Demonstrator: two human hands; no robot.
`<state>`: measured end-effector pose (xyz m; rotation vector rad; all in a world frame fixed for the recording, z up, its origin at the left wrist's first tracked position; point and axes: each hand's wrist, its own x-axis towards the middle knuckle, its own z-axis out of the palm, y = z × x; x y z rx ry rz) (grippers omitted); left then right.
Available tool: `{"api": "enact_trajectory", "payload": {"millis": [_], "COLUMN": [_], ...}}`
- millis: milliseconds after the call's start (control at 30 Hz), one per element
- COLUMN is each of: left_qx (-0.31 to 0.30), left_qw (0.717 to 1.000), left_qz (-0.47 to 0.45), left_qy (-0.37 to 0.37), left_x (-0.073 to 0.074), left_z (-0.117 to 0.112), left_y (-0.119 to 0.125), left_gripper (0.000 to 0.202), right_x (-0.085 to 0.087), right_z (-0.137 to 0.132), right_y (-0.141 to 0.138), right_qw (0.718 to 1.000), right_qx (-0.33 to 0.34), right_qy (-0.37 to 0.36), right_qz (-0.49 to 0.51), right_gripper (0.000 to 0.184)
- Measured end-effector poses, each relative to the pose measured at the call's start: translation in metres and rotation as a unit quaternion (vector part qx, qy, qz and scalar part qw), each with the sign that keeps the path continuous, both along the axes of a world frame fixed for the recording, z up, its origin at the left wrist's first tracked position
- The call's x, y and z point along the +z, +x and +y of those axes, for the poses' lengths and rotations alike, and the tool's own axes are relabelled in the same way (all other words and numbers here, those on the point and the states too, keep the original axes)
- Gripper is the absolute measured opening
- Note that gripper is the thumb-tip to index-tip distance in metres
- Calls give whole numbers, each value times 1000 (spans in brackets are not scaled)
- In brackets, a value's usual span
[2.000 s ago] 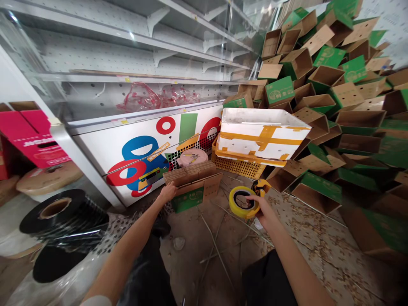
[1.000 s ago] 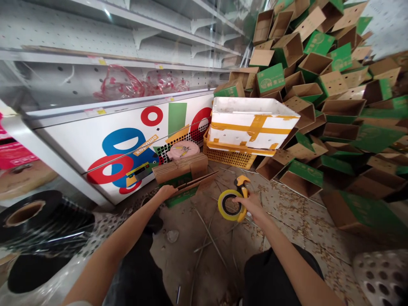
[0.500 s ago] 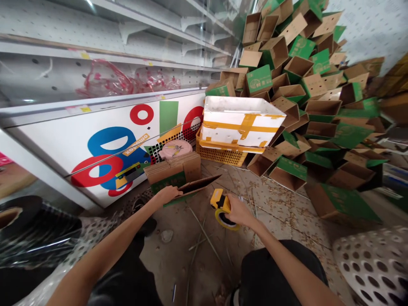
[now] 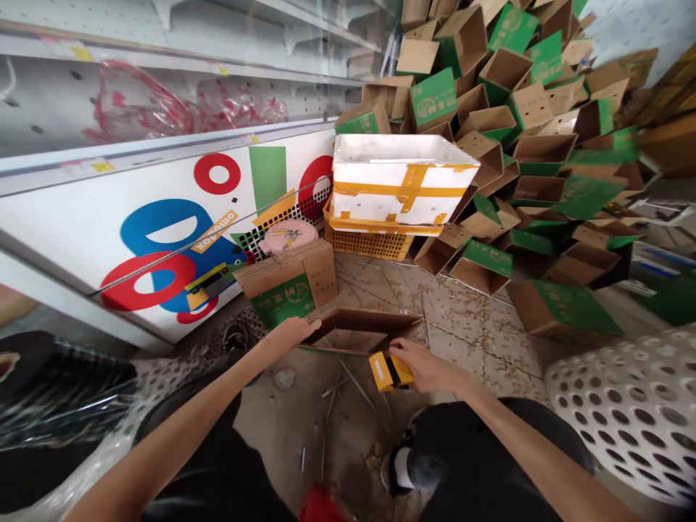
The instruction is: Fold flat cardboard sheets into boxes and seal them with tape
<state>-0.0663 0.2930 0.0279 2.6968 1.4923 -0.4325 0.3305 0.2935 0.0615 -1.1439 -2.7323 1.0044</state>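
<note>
My left hand [image 4: 291, 337] grips the left edge of a cardboard box [image 4: 359, 319], which is spread into an open frame between my knees. My right hand [image 4: 427, 365] is wrapped round a yellow tape dispenser [image 4: 385, 371] and sits at the box's right corner; whether its fingers also touch the cardboard I cannot tell. Just beyond the box stands a stack of flattened cardboard boxes [image 4: 291, 290] with green print. A pink round lid or stool top [image 4: 289, 236] behind the stack carries what looks like pliers or scissors.
A white foam box [image 4: 399, 181] rests on a yellow crate [image 4: 370, 243]. Many formed green-and-brown boxes [image 4: 483, 145] are heaped at the right. A white perforated basket [image 4: 625, 406] stands by my right knee, a black film roll [image 4: 48, 391] at the left. Straps litter the floor.
The flat box has been opened out into a frame and swung right. My right hand, with the tape dispenser, has come against its right end. The view has shifted slightly.
</note>
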Motion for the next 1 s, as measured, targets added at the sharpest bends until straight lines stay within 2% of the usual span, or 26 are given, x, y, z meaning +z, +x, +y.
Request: {"api": "enact_trajectory", "payload": {"millis": [100,167,300,400,500,567,633,700,833,900,1000], "left_qx": [54,88,118,121,125,136,148,152,131,125,133], "left_qw": [998,995,991,991,990,989,988,986,988,989,987], "left_qz": [-17,-38,-50,-41,-35,-25,-11,-4,-14,-14,-33], "left_qy": [-14,-19,-38,-48,-47,-42,-48,-62,-80,-82,-80], "left_x": [6,4,-21,-45,-63,-71,-74,-75,-75,-78,-84], "left_z": [8,13,16,11,1,-6,-14,-21,-28,-27,-27], "left_y": [3,7,20,26,26,21,15,8,0,-2,-2], "left_gripper": [47,45,45,49,52,55,58,61,67,69,71], "right_x": [-10,-21,-43,-56,-66,-67,-60,-46,-19,-16,-26], "right_z": [-40,-69,-115,-132,-138,-140,-141,-142,-142,-142,-141], "right_y": [0,-5,-24,-35,-40,-43,-47,-49,-41,-32,-23], "right_qw": [997,993,981,977,978,978,978,980,984,973,955], "right_qx": [49,91,158,184,183,182,170,123,-81,-182,-283], "right_qy": [-50,-79,-113,-106,-97,-99,-119,-148,-160,-143,-82], "right_qz": [13,22,18,-2,0,13,30,45,17,7,23], "right_gripper": [52,49,58,66,61,59,58,54,47,48,53]}}
